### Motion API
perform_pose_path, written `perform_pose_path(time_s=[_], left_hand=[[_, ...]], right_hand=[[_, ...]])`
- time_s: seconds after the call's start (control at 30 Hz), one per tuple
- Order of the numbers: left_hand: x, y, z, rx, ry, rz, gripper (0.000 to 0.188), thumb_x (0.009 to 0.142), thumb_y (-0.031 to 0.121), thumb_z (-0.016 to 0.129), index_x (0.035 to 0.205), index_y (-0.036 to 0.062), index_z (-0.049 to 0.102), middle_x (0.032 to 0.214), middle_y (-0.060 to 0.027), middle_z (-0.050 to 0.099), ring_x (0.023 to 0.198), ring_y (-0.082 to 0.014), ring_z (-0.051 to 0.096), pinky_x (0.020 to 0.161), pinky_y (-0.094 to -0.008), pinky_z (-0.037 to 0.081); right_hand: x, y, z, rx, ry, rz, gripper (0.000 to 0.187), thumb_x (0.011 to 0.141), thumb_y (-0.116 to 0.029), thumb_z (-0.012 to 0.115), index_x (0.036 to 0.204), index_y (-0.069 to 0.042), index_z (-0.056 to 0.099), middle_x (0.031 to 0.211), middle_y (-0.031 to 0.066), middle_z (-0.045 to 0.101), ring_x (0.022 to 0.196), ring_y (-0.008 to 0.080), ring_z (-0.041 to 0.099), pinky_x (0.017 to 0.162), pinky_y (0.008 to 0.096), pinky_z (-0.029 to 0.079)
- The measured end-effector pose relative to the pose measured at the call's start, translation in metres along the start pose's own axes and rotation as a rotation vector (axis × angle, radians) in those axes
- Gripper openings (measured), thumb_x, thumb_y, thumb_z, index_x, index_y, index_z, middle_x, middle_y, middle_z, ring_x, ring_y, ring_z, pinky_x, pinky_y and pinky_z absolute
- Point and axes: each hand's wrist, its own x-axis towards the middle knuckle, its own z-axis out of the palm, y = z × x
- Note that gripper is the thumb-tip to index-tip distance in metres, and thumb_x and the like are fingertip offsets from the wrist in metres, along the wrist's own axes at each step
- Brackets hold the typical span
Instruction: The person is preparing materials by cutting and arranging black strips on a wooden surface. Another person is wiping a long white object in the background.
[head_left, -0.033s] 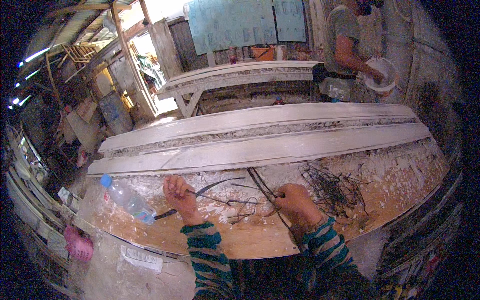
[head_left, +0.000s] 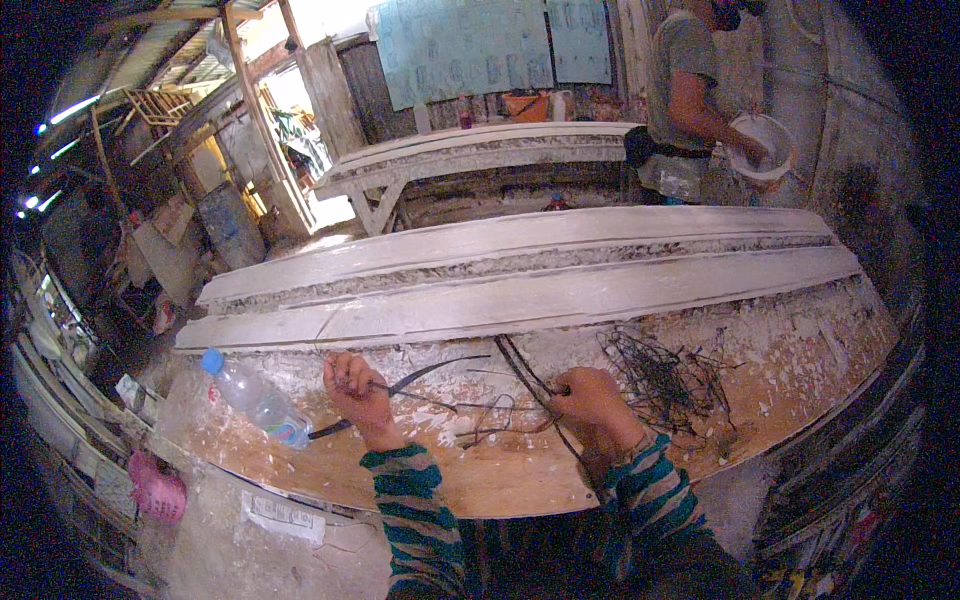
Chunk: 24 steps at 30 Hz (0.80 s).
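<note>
My left hand is closed with its fingers curled round a thin dark strand. That strand stretches right, toward my other hand. My right hand pinches a bundle of long dark strips, which runs up to the white plank and down past my wrist. The fingertips partly hide where strand and strips meet. Between the hands lies a loose loop of strand on the wooden table. A wider, curved black strip passes behind my left hand. Right of my right hand is a tangled pile of dark strands.
A clear plastic bottle with a blue cap lies left of my left hand. Two long white planks span the table's far side. Beyond stands another bench; a person there reaches into a white bucket. White flakes dot the tabletop.
My left hand has shifted very slightly left, and the strand end above it has moved with it. My right hand stays in the same place.
</note>
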Motion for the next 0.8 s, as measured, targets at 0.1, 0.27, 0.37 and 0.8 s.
perform_pose_path(time_s=[0.1, 0.27, 0.37, 0.8], left_hand=[[-0.002, 0.007, -0.005, -0.04, -0.036, 0.038, 0.018, 0.09, 0.02, 0.038, 0.085, 0.004, 0.045, 0.066, -0.0018, 0.039, 0.05, -0.0097, 0.032, 0.04, -0.0218, 0.027], [-0.002, 0.009, -0.005, -0.063, -0.104, 0.041, 0.017, 0.091, 0.02, 0.039, 0.086, 0.0045, 0.044, 0.068, -0.0015, 0.039, 0.05, -0.0092, 0.032, 0.041, -0.0207, 0.026], [-0.004, 0.01, -0.002, -0.129, -0.135, 0.05, 0.018, 0.091, 0.021, 0.039, 0.086, 0.0047, 0.044, 0.068, -0.0013, 0.039, 0.05, -0.009, 0.032, 0.041, -0.0205, 0.026], [-0.006, -0.054, 0.017, 1.045, 0.214, -0.188, 0.01, 0.081, 0.015, 0.055, 0.085, 0.0072, 0.051, 0.062, 0.004, 0.044, 0.049, -0.0048, 0.037, 0.043, -0.0177, 0.031]], right_hand=[[0.001, 0.005, 0.002, -0.036, -0.028, 0.032, 0.03, 0.064, -0.034, 0.058, 0.073, -0.006, 0.064, 0.073, 0.0193, 0.06, 0.072, 0.0363, 0.058, 0.069, 0.0444, 0.045], [0.001, 0.008, 0.0, -0.097, 0.006, 0.077, 0.031, 0.062, -0.035, 0.061, 0.073, -0.007, 0.064, 0.073, 0.018, 0.06, 0.072, 0.0347, 0.058, 0.068, 0.0435, 0.046], [0.0, 0.012, -0.005, -0.137, 0.034, 0.071, 0.031, 0.062, -0.036, 0.061, 0.071, -0.007, 0.064, 0.073, 0.0166, 0.061, 0.07, 0.0335, 0.059, 0.067, 0.0427, 0.046], [0.006, 0.016, 0.008, -0.059, 0.227, 0.036, 0.027, 0.075, -0.033, 0.054, 0.085, -0.009, 0.061, 0.079, 0.0133, 0.061, 0.076, 0.0299, 0.058, 0.069, 0.0419, 0.044]])
